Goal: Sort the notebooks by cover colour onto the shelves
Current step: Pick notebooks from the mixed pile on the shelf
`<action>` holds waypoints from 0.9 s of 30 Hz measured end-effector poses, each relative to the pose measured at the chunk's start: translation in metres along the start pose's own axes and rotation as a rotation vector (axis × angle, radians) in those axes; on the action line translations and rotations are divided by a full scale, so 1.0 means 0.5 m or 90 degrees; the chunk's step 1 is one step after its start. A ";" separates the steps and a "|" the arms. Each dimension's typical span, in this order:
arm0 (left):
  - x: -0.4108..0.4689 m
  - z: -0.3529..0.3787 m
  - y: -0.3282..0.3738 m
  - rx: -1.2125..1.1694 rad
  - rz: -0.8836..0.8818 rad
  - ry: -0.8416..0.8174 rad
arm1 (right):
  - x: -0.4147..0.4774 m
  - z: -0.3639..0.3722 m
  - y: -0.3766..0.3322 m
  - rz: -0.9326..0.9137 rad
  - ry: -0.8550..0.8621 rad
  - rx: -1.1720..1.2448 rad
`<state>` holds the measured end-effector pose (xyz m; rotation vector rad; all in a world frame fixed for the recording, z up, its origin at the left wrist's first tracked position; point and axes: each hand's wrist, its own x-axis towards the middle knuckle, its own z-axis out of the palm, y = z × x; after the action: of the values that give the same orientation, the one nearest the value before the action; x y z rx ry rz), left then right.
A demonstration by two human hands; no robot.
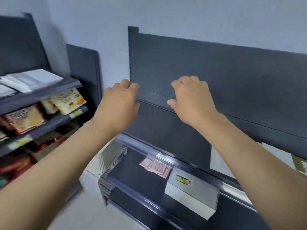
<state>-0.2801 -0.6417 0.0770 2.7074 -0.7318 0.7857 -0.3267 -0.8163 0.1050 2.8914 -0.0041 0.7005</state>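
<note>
Holds left hand [119, 103] and right hand [191, 100] up before the shelves [232, 83], fingers loosely curled round nothing. Reckons pink notebooks [155, 166] below light, thin, bendy; best pinched together along spines.

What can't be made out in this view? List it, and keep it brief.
Left hand and right hand: head view; the fingertips curl away behind the knuckles, so whether they grip anything cannot be told.
Pink notebooks: head view; too small and overlapped to count.
White stack, far left: motion blur; may or may not be notebooks.
Green thing: cut off by the right edge.
</note>
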 end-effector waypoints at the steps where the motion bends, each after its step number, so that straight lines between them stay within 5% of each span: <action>1: -0.013 -0.031 -0.052 0.038 -0.009 0.016 | 0.024 -0.011 -0.057 -0.039 0.017 0.005; 12: -0.214 -0.210 -0.468 0.320 -0.156 0.021 | 0.202 -0.017 -0.573 -0.267 0.099 0.133; 27: -0.299 -0.220 -0.810 0.411 -0.513 -0.029 | 0.430 0.097 -0.966 -0.510 0.073 0.249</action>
<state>-0.2259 -0.2000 0.0545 3.1308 0.7302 0.8181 -0.0930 -0.3402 0.0829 2.7817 1.3429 0.7404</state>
